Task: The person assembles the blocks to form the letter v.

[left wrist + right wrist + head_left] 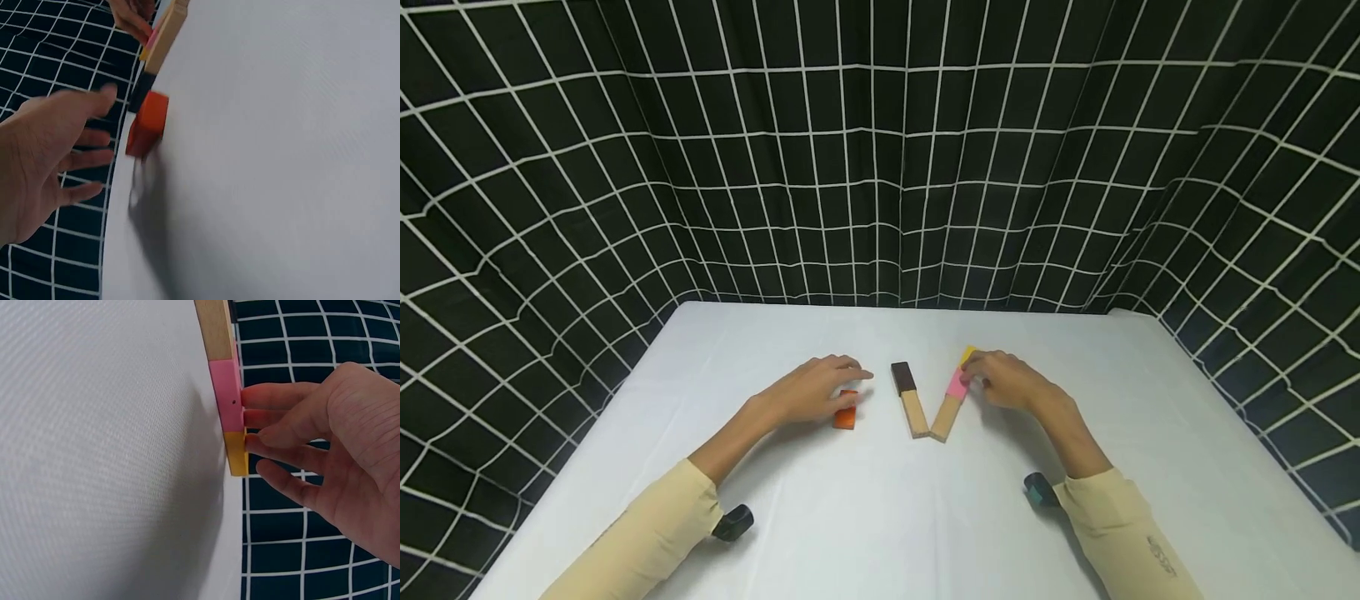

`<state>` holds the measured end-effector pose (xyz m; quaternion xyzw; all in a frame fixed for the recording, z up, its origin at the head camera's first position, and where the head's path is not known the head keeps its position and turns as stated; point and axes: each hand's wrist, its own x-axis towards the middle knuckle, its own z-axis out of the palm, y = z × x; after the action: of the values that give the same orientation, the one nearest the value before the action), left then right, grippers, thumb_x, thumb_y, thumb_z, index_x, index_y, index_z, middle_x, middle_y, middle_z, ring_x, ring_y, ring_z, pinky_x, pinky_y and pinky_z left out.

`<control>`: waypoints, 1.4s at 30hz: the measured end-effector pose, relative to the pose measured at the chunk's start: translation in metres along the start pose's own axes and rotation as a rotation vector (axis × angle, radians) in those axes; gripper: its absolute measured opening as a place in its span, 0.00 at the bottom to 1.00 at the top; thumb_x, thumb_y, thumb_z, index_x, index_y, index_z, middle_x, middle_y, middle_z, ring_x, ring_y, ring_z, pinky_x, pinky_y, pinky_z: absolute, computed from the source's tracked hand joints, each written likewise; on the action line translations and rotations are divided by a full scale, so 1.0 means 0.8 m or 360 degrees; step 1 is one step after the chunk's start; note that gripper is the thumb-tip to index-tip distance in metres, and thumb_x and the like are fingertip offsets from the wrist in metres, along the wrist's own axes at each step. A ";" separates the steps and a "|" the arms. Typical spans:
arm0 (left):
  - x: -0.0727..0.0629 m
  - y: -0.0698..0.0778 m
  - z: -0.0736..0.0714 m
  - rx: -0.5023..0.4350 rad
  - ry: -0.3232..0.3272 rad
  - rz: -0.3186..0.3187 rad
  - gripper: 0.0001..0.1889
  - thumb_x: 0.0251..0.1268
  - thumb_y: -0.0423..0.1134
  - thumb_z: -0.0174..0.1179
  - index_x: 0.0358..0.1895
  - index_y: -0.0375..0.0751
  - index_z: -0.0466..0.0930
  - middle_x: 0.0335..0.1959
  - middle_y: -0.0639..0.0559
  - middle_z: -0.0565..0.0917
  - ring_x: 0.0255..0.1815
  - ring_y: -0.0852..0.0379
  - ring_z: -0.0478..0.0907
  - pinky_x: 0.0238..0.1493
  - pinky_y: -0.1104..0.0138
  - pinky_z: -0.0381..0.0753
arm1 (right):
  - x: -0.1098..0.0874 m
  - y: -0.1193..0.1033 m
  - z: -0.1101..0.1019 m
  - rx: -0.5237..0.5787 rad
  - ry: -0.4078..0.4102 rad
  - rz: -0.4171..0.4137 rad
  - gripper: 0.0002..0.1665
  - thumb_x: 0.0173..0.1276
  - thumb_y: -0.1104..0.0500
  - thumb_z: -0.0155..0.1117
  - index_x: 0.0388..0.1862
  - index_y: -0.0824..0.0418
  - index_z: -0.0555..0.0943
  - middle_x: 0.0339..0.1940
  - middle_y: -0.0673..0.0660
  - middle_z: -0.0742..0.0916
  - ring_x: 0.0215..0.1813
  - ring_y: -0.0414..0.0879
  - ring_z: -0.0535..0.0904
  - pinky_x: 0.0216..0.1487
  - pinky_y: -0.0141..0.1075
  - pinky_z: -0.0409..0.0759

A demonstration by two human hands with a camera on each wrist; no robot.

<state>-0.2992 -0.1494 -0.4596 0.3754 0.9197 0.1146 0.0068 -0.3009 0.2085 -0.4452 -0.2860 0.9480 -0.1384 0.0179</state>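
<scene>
Colored blocks lie on the white table. My left hand hovers over an orange block, fingers extended and apart from it in the left wrist view. On the other side, my right hand touches the pink block and the yellow block with its fingertips. These two sit end to end, and a plain wooden block continues the line. Beside it, a dark brown block meets a second wooden block. The near ends of both wooden blocks come together, so the lines form a V.
A white cloth covers the table. Black curtains with a white grid stand behind it and at both sides. Dark wrist devices show at the cuffs of both beige sleeves.
</scene>
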 end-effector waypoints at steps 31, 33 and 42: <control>-0.040 0.003 -0.001 0.0042 -0.0062 0.0190 0.15 0.69 0.50 0.69 0.56 0.54 0.87 0.58 0.54 0.85 0.60 0.53 0.82 0.65 0.53 0.82 | -0.006 -0.004 0.002 -0.0049 0.0002 0.0043 0.24 0.61 0.80 0.57 0.48 0.63 0.91 0.57 0.61 0.90 0.62 0.60 0.85 0.67 0.56 0.84; -0.040 0.003 -0.002 0.0056 -0.0021 0.0192 0.17 0.68 0.50 0.70 0.57 0.53 0.87 0.57 0.53 0.85 0.59 0.52 0.83 0.64 0.52 0.83 | -0.006 -0.003 0.000 -0.0040 0.0004 0.0040 0.24 0.61 0.80 0.57 0.48 0.63 0.91 0.57 0.61 0.90 0.63 0.60 0.85 0.67 0.56 0.84; -0.020 0.010 -0.010 0.0035 0.0161 0.0082 0.21 0.70 0.52 0.68 0.62 0.49 0.86 0.60 0.51 0.85 0.63 0.50 0.81 0.64 0.50 0.82 | -0.008 0.001 0.001 -0.0013 0.0016 0.0000 0.26 0.58 0.81 0.55 0.47 0.63 0.91 0.56 0.62 0.90 0.62 0.61 0.86 0.67 0.57 0.84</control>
<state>-0.2828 -0.1565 -0.4509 0.3928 0.9101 0.1235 -0.0467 -0.2963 0.2123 -0.4468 -0.2854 0.9486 -0.1359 0.0119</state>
